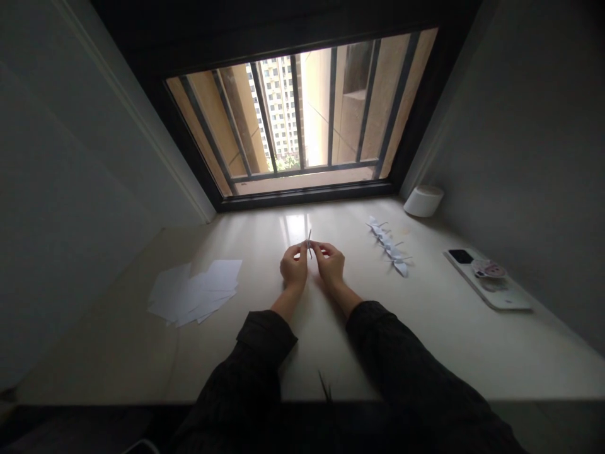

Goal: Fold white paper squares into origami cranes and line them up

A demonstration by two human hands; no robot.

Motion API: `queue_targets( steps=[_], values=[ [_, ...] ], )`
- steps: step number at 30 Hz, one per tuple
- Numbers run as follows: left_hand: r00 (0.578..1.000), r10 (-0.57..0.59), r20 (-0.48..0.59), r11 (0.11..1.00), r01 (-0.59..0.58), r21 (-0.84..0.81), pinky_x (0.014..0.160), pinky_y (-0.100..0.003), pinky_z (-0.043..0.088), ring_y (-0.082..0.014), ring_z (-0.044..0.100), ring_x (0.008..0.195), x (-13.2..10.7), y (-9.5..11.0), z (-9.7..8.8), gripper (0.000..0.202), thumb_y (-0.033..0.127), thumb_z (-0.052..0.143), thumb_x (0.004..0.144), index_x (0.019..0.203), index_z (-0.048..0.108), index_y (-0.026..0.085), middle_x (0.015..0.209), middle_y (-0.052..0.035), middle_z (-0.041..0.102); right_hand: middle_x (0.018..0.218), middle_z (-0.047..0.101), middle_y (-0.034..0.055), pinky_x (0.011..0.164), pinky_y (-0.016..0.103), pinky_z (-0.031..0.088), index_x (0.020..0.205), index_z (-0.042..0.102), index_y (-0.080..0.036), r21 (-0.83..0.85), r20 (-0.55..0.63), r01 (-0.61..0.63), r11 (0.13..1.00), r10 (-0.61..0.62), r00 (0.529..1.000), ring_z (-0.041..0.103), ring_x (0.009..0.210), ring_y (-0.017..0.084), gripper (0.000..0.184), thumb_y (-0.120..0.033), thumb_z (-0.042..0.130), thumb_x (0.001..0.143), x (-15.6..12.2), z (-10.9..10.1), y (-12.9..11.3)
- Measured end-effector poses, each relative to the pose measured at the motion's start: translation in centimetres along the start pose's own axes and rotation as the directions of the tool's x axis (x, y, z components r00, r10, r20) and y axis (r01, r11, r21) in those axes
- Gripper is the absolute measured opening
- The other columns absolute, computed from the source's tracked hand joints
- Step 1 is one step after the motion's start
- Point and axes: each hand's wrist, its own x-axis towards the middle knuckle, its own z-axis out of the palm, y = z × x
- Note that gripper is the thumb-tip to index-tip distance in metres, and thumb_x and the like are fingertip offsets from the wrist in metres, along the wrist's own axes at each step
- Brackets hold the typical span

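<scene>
Dark sleeves (pixel 255 366) nearest; my left hand (pixel 293 268) and right hand (pixel 329 265) pinch a folded paper (pixel 310 243) upright between their fingers (pixel 301 248), over the worktop (pixel 425 328).

Loose sheets (pixel 193 293) are blocking the tabletop's (pixel 425 353) left side; folded paper figures (pixel 390 248) are crowding the far right; a phone (pixel 489 284) is lining the right edge; bare surface is lying open beside the right hand (pixel 331 265).

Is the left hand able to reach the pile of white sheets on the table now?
Probably yes: only table surface lies between the left hand and the white sheets, on its own side. It pinches a small folded paper with the right hand, so it would need to let go.
</scene>
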Motion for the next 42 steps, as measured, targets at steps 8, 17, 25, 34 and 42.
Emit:
queue_targets(
  steps=[8,17,25,34,42],
  values=[
    [0.997,0.005,0.071,0.956,-0.025,0.291,0.056,-0.024,0.030,-0.0136,0.051,0.057,0.0,0.1,-0.2,0.037,0.051,0.034,0.090,0.077,0.055,0.022,0.061,0.0018,0.056,0.076,0.068,0.0047,0.066,0.030,0.047,0.082,0.071,-0.019,-0.045,0.032,0.095,0.994,-0.094,0.995,0.059,0.072,0.018,0.026,-0.041,0.058,0.080,-0.3,0.0,-0.2],
    [0.986,0.124,0.111,0.936,-0.154,0.317,0.053,-0.023,0.028,-0.0121,0.047,0.052,-0.2,0.0,-0.3,0.040,0.046,0.034,0.091,0.069,0.055,0.020,0.055,0.0011,0.052,0.068,0.058,0.0008,0.057,0.027,0.042,0.071,0.054,-0.020,-0.143,0.018,-0.050,0.988,0.053,0.998,0.054,0.062,0.015,0.033,-0.050,0.050,0.082,-0.6,0.2,-1.0],
    [0.968,0.181,0.171,0.923,-0.228,0.311,0.053,-0.023,0.027,-0.0111,0.043,0.051,-0.2,-0.3,-1.2,0.041,0.043,0.033,0.092,0.063,0.050,0.019,0.053,0.0019,0.048,0.063,0.055,-0.0026,0.060,0.027,0.040,0.073,0.050,-0.023,-0.122,0.357,-0.008,0.992,0.051,0.933,0.052,0.059,0.014,0.034,-0.052,0.041,0.087,0.0,-0.9,-0.9],
    [0.975,0.141,0.171,0.973,-0.169,0.160,0.054,-0.023,0.030,-0.0102,0.041,0.050,-0.7,0.3,-1.0,0.041,0.044,0.035,0.091,0.061,0.048,0.019,0.052,0.0036,0.044,0.056,0.048,-0.0021,0.057,0.027,0.039,0.062,0.044,-0.022,-0.008,0.320,-0.004,1.000,0.006,0.947,0.048,0.055,0.014,0.044,-0.050,0.029,0.092,-0.6,-0.6,-0.1],
    [0.974,0.111,0.198,0.989,-0.129,0.078,0.053,-0.023,0.029,-0.0102,0.038,0.050,-0.8,0.6,-1.3,0.043,0.049,0.040,0.087,0.057,0.046,0.019,0.050,0.0041,0.040,0.053,0.048,-0.0027,0.055,0.026,0.038,0.059,0.045,-0.021,-0.039,0.325,0.028,0.999,-0.014,0.946,0.048,0.052,0.013,0.046,-0.053,0.034,0.090,-0.6,-1.1,-0.8]
  ],
)
